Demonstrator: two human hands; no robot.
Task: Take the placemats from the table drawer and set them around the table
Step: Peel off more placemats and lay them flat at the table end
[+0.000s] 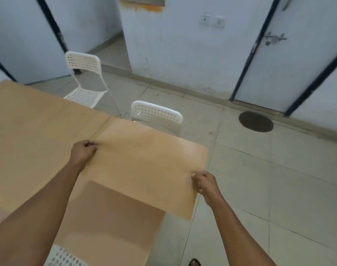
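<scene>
Left hand and right hand each pinched opposite edges of a tan placemat held above the table.

Between our fingers we see a matt, smooth tan placemat. Beyond them, the table looks matt wood-toned; chairs are perforated white plastic.

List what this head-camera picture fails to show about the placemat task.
- Drawer: hidden, possibly under the held placemat.
- Table: left and near edges cut off by the frame.
- Other placemats: none made out.
- Left hand and right hand: fingertips under the mat hidden.
</scene>
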